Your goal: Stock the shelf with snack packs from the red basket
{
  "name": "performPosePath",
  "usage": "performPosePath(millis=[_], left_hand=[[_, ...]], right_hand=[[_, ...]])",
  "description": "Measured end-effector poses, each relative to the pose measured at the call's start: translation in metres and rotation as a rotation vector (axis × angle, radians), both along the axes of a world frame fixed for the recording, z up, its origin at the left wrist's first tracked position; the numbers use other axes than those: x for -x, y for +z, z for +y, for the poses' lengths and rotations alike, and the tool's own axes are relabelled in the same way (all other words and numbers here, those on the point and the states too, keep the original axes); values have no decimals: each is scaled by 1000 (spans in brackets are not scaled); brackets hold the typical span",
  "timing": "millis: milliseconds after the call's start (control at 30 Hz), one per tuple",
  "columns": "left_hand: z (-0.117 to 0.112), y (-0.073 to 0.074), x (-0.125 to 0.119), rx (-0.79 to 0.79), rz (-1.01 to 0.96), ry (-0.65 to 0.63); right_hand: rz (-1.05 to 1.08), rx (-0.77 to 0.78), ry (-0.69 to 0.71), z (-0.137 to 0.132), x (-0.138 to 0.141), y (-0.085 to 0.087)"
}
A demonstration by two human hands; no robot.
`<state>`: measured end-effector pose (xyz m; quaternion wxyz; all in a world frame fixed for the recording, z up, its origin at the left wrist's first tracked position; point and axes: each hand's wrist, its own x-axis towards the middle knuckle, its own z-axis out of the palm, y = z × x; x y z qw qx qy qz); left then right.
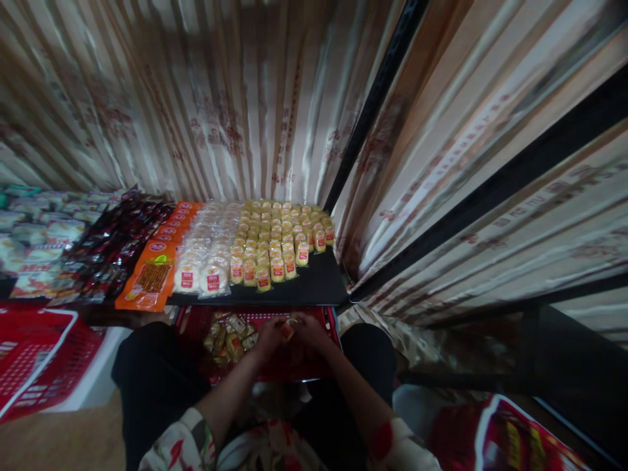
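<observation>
Over a red plastic basket (314,366) between my knees, both hands meet at a small wrapped snack (288,329) with a red label. My left hand (269,336) pinches it from the left. On its other side the fingers of my right hand (309,329) close on it too. Several loose yellow wrapped snacks (230,340) lie in the left part of the basket, beside my left hand. Beyond the basket, rows of similar yellow wrapped snacks (277,267) stand on a black shelf (316,284). The dim light hides fine finger detail.
Left of the yellow rows are round white packaged snacks (214,278), orange bags (150,278), dark packets (108,252) and white packets (53,232). Another red basket (53,366) stands at left, a red bag (510,435) at lower right. Curtains (235,98) and black poles (377,98) enclose the space.
</observation>
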<state>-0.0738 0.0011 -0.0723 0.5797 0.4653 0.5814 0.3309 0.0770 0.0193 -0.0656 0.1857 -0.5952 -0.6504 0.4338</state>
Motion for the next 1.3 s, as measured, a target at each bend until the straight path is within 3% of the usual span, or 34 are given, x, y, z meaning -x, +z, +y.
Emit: performPosePath(millis=[333, 733, 900, 1067, 1300], left_hand=[[-10, 31, -8, 18, -224, -63], [-3, 44, -21, -68, -122, -82], [0, 61, -27, -179, -67, -75], [16, 82, -39, -260, 0, 6], [40, 100, -59, -311, 127, 124]], right_hand=[[98, -8, 0, 2, -19, 31], [151, -16, -50, 2, -25, 67], [275, -14, -169, 7, -26, 75], [328, -176, -314, 18, -23, 83], [154, -448, -462, 15, -19, 78]])
